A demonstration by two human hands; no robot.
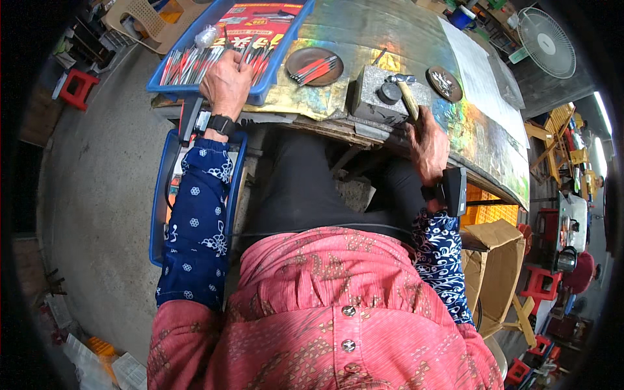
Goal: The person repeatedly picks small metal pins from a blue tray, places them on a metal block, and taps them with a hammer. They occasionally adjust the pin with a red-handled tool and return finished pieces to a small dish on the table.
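Note:
My left hand reaches over the near edge of a blue plastic tray. Its fingers are drawn together among slim red and silver rods; what lies between them is hard to make out. With my right hand I grip the end of a small hammer by its light handle. The hammer's head rests on a grey stone block, beside a round dark metal piece. Between tray and block, a brown dish holds several more red and silver rods.
A smaller dish with tiny metal pieces sits right of the block. White sheets cover the table's right side, near a fan. Below are a blue crate at left and an open cardboard box at right.

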